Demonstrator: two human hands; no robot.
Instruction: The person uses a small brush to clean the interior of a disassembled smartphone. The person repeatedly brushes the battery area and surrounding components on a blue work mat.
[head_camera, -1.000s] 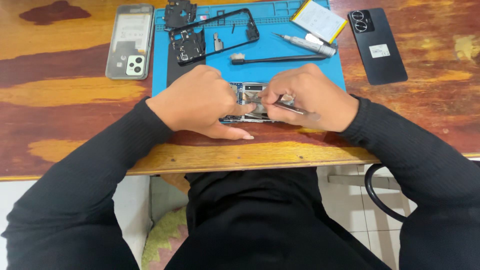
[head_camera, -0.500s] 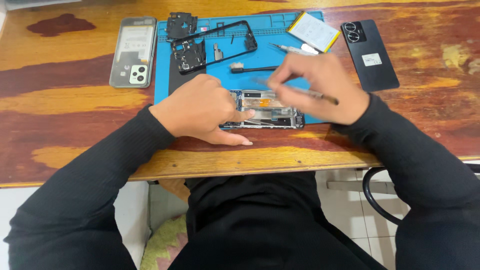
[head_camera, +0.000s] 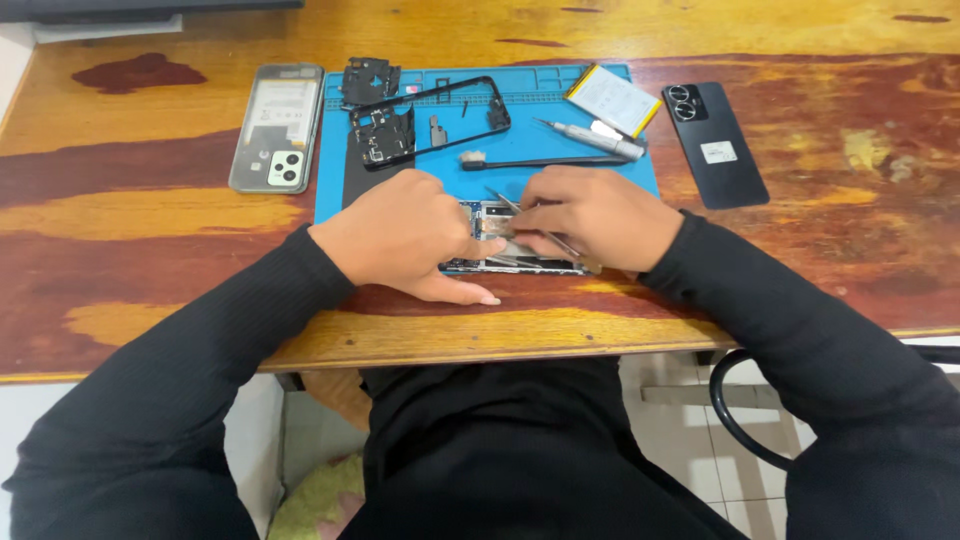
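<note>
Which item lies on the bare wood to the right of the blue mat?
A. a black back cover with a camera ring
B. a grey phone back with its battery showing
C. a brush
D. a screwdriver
A: the black back cover lies on the wooden table, just right of the blue mat.
</note>
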